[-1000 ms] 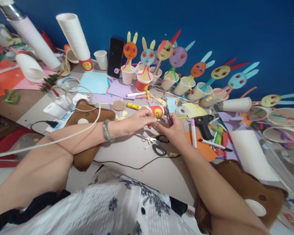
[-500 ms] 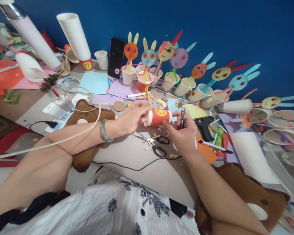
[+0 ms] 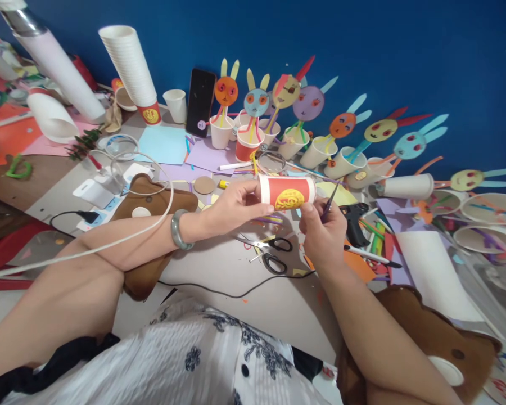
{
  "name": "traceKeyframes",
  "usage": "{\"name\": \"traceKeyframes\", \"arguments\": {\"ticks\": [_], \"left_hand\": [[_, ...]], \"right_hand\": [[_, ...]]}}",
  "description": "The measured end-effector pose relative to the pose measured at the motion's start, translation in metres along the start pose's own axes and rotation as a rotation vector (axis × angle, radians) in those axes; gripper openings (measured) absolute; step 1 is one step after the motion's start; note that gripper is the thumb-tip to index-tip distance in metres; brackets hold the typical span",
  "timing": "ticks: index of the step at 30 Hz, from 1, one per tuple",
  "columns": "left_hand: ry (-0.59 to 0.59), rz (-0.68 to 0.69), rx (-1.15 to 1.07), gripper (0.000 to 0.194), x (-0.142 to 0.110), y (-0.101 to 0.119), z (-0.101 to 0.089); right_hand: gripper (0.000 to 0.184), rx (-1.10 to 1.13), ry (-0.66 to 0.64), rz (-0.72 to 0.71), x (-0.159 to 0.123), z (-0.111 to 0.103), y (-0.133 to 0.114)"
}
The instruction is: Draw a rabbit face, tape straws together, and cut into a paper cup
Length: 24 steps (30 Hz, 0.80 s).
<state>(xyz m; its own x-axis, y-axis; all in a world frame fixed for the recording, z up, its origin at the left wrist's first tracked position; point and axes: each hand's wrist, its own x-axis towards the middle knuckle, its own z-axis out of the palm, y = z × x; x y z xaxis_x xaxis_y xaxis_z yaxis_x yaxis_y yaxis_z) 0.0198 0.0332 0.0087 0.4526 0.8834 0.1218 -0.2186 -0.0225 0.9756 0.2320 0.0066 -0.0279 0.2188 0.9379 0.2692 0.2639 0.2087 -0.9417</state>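
Observation:
A red and white paper cup [image 3: 278,190] with a gold emblem lies sideways in the air above the table. My left hand [image 3: 236,205] grips its left end, thumb along the underside. At the cup's right end, my right hand [image 3: 322,228] has its fingertips against the rim. Also in that hand are small scissors [image 3: 330,201], their dark pointed blades together and aimed up; my fingers hide most of the handle. On the table below lies a larger pair of scissors [image 3: 274,262] with black handles and parted blades.
Several cups with paper rabbit figures [image 3: 257,103] line the blue wall. A stack of paper cups [image 3: 129,67], a phone [image 3: 200,101] and a white cable [image 3: 168,197] are at left. A black glue gun [image 3: 354,225] and pens lie right. Brown cushions [image 3: 438,337] rest under my forearms.
The cup has moved a little right and turned, so its emblem faces lower. My left hand has followed it. My right hand has shifted slightly right and down, and the small scissors tilt further right.

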Motion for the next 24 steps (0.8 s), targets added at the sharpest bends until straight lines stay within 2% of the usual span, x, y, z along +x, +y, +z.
{"name": "traceKeyframes", "arguments": {"ticks": [4, 6, 9, 13, 17, 20, 24], "left_hand": [[-0.089, 0.079, 0.290, 0.019, -0.004, -0.001, 0.000], [-0.162, 0.068, 0.294, 0.019, -0.006, 0.000, 0.000], [-0.231, -0.054, 0.076, 0.032, -0.006, 0.002, 0.002], [-0.139, -0.292, -0.248, 0.039, -0.002, 0.004, 0.005], [-0.088, -0.347, -0.332, 0.037, 0.002, 0.003, 0.004], [-0.101, -0.263, -0.234, 0.031, 0.002, 0.002, 0.002], [-0.093, -0.008, 0.058, 0.023, -0.002, 0.001, 0.001]], "right_hand": [[0.060, 0.307, -0.108, 0.138, 0.003, 0.001, -0.005], [0.058, 0.379, -0.114, 0.163, 0.003, 0.000, -0.011], [0.050, 0.455, -0.125, 0.130, 0.004, -0.003, -0.013], [0.047, 0.454, -0.163, 0.009, 0.006, -0.009, -0.006], [0.053, 0.376, -0.205, -0.034, 0.010, -0.011, 0.000], [0.057, 0.324, -0.160, -0.067, 0.013, -0.013, 0.003], [0.057, 0.304, -0.079, -0.083, 0.014, -0.016, 0.007]]}}
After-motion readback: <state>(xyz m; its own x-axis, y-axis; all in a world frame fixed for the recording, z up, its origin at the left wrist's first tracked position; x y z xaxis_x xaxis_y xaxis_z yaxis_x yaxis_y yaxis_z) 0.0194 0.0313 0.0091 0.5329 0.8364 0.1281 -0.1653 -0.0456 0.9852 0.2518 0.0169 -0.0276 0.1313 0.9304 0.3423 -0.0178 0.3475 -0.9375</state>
